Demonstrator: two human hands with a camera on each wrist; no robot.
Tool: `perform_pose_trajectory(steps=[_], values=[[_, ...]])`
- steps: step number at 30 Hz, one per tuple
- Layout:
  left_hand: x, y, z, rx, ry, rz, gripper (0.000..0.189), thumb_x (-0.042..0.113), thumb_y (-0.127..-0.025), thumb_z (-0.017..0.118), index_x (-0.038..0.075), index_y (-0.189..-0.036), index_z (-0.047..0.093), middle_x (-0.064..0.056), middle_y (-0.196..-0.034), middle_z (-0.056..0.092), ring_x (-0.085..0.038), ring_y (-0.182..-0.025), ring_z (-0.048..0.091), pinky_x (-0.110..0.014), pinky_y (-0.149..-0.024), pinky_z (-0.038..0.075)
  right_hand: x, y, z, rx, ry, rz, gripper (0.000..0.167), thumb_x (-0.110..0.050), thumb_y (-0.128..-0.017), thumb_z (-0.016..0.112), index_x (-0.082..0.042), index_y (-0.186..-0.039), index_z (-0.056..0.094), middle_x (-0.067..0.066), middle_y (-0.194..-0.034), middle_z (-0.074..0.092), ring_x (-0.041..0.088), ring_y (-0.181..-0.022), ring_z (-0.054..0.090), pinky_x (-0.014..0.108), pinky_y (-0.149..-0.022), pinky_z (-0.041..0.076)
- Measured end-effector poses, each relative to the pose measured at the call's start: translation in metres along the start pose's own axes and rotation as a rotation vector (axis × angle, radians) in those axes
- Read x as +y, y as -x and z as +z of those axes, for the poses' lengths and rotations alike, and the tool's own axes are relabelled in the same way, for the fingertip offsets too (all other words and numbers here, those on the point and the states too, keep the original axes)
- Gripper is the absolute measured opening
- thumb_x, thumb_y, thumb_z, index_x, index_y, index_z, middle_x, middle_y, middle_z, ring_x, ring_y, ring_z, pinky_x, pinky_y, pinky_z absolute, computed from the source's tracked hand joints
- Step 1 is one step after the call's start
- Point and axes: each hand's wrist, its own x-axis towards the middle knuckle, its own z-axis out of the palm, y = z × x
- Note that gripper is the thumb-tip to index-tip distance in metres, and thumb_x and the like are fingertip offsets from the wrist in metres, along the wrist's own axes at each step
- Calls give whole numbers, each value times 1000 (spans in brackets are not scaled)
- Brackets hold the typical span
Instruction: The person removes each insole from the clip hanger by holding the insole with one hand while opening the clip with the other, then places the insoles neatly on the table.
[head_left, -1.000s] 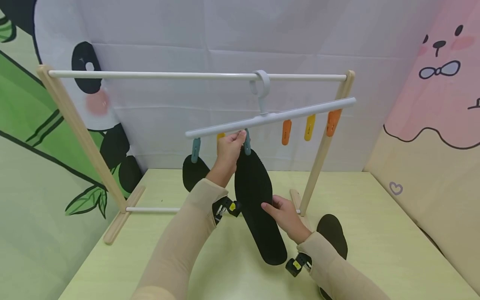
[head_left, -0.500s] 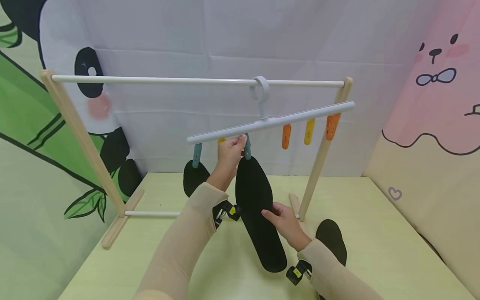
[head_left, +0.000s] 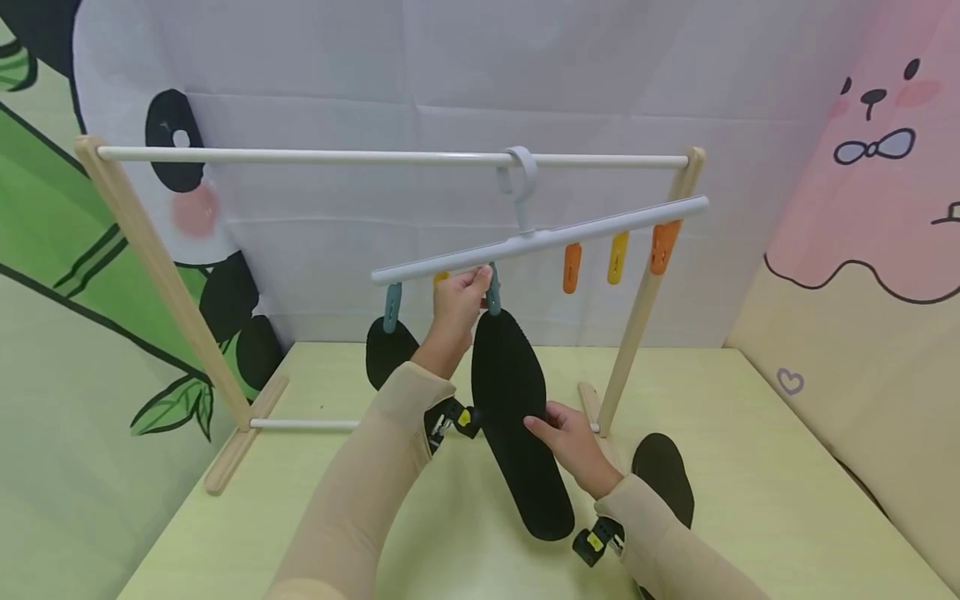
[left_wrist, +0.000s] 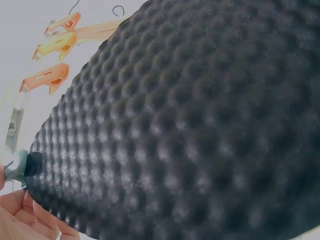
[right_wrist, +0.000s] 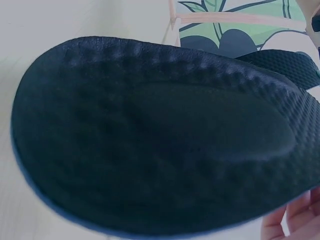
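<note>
A black shoe insole (head_left: 512,408) with a bumpy underside hangs at a slant below the white hanger (head_left: 540,242). My left hand (head_left: 455,315) pinches the teal clothespin (head_left: 492,290) at the insole's upper tip; in the left wrist view this clothespin (left_wrist: 19,166) meets the tip. My right hand (head_left: 573,446) holds the insole's right edge about halfway down, thumb in front. To the left, a second black insole (head_left: 390,350) hangs from another teal clothespin (head_left: 392,308), partly hidden by my left arm. A third insole (head_left: 663,475) lies on the table, partly under my right sleeve.
The hanger tilts, left end lower, from the white rod (head_left: 315,157) of a wooden rack (head_left: 165,283). Orange (head_left: 572,268) and yellow (head_left: 618,258) clothespins hang on its right half. Another yellow clothespin (head_left: 441,276) shows behind my left hand. The pale table (head_left: 750,467) meets cloth walls.
</note>
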Motion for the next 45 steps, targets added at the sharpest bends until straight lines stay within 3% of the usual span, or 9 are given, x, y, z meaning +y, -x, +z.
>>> perform_pose_trajectory(steps=[16,23,32,39,45], values=[[0,1,0,2,-9,8,30,15,-98,56,-10,-111,66,-19,-100,68,-10,-62,55,-23,-67,44,3,1,0,22,11,1,22,-8,-95,58,11,-107,62,16,-98,67,16,-87,61,31,-82,48],[1,1,-2,1,-49,-29,31,20,-98,57,-6,-112,68,-15,-97,69,-10,-60,55,-24,-63,35,0,3,-3,16,7,-1,21,-6,-95,57,12,-106,61,16,-96,67,14,-85,60,29,-80,49],[3,1,-3,-15,-37,-42,31,21,-98,57,-4,-114,67,-15,-100,67,-13,-64,54,-38,-83,42,-4,6,-4,27,-2,13,22,-6,-95,58,12,-107,61,16,-97,67,16,-86,61,30,-80,49],[5,3,-3,-15,-50,-51,31,21,-98,57,-4,-113,68,-13,-98,67,-12,-63,55,-37,-83,41,-1,5,-4,36,10,22,22,-5,-95,57,11,-108,61,17,-100,67,18,-89,62,31,-83,49],[5,4,-4,-21,-40,-54,31,20,-97,57,-4,-112,68,-10,-92,66,-12,-60,55,-52,-97,39,0,8,-3,50,13,21,19,-4,-94,58,11,-106,62,15,-96,68,15,-85,61,29,-80,49]])
